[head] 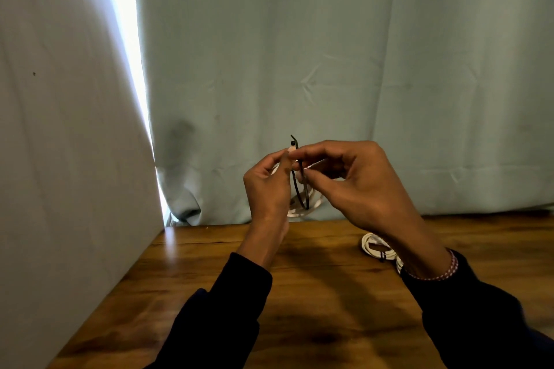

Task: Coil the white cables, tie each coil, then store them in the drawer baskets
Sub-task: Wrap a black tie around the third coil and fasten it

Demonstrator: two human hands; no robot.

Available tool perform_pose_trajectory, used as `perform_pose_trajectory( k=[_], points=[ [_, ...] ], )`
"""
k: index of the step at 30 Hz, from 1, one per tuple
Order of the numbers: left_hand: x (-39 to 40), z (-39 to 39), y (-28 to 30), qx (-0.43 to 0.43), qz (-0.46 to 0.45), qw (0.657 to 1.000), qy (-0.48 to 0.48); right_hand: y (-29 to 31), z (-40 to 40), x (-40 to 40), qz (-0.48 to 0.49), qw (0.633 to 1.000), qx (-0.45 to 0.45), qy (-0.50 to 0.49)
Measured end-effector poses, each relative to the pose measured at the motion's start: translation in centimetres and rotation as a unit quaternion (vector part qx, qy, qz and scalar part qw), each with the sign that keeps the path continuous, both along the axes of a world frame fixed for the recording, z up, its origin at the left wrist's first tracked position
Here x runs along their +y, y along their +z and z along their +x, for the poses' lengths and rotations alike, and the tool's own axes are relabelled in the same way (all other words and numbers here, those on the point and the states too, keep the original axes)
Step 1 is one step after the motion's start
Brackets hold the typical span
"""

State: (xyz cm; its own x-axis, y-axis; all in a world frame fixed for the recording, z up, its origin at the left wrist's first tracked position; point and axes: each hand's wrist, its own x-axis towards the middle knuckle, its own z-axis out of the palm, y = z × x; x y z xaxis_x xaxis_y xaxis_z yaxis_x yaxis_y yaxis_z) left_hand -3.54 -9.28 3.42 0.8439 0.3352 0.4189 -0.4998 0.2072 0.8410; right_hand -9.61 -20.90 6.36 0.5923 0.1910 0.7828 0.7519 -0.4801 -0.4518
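White cable coil (pixel 302 207) held raised above the wooden surface (pixel 299 293), black zip tie (pixel 301 186) looped round it, pinched by left hand (pixel 268 183) and right hand (pixel 356 186), second tied coil (pixel 376 247) lying on the surface at right.

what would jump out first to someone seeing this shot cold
The two hands meet in mid-air at the centre, above the wooden table: the left hand and right hand pinch a black zip tie looped around a white cable coil. A second white coil, already tied, lies on the table partly under the right wrist. At upper left, bright light cuts through a gap beside the pale curtain.
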Motion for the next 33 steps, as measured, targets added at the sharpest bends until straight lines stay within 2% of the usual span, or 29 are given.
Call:
perform_pose_trajectory(
  k=[4,8,18,33],
  points=[
    [0.0,-0.7,0.6,-0.01,-0.01,1.0,-0.001,-0.6,1.3,-0.1,-0.058,0.976,-0.19,-0.094],
    [-0.2,-1.4,1.1,-0.007,-0.018,1.0,-0.01,-0.8,1.6,-0.3,-0.085,0.95,-0.269,-0.131],
    [-0.4,-3.1,2.1,0.016,-0.021,0.999,-0.034,-0.8,1.8,-0.4,-0.127,0.938,-0.281,-0.161],
    [-0.4,-3.3,2.3,-0.009,-0.015,0.999,-0.03,-0.7,1.7,-0.6,-0.134,0.929,-0.297,-0.178]
  ],
)
